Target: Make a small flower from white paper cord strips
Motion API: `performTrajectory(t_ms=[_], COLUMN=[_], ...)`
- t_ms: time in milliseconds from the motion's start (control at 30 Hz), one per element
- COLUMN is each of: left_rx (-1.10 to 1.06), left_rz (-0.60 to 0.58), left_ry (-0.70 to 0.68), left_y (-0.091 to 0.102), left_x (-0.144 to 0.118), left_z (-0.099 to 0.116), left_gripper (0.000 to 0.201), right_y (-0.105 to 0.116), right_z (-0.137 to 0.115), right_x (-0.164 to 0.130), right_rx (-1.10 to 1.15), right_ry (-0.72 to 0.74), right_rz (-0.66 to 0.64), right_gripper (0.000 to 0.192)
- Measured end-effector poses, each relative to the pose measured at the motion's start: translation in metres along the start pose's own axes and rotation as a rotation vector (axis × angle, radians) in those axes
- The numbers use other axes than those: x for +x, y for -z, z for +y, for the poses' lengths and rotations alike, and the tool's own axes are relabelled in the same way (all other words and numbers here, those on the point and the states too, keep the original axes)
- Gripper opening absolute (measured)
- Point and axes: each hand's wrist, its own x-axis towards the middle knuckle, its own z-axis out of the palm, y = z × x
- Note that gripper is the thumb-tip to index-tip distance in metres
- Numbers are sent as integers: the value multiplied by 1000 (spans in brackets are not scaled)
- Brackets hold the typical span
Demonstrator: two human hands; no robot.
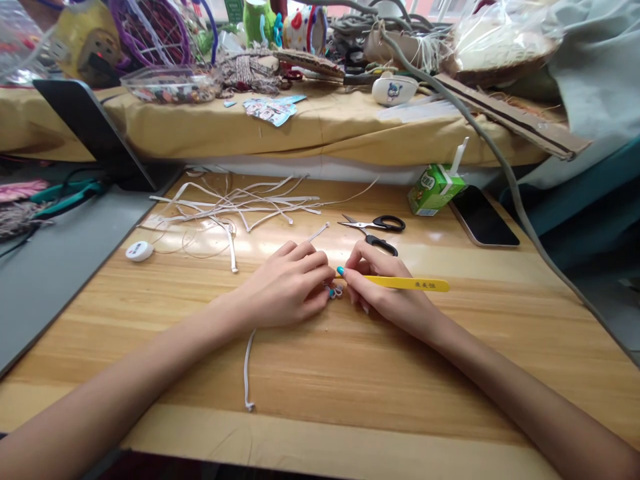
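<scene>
As the right hand [387,277] grips tweezers [410,283], the left [293,283] perhaps steadies cord [246,368].

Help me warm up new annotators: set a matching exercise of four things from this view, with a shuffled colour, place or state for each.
1. Scissors
2. Drink carton
3. Phone
4. Slim tool

A. Green, close to another listed thing
B. Yellow, in the right hand
C. Black-handled, blades apart
D. Lying flat, dark screen up

Pairs: 1-C, 2-A, 3-D, 4-B

Smooth tweezers [407,284], glossy wood-grain tabletop [400,387] (smooth, too), matt shelf cloth [185,130].
</scene>
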Motion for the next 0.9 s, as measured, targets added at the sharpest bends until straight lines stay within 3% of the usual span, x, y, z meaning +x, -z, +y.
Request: performTrajectory(t_ms=[300, 567, 733, 900], left_rx=[-24, -190, -285, -269], left_rz=[6, -7, 25, 13], left_ry=[17, 67, 113, 64], left_y=[-2, 1, 2, 2], left_x=[0, -3, -3, -3], left_z=[-1, -5, -6, -6], left_gripper=[18, 14, 9, 10], right_y=[-4, 0, 0, -1], right_z=[-4, 7, 9, 9], right_x=[-1, 2, 1, 0], right_rx=[-83, 323, 281, 269], right_ry=[-6, -70, -73, -70], right_rz=[41, 107, 34, 17], right_gripper=[14, 20, 19, 17])
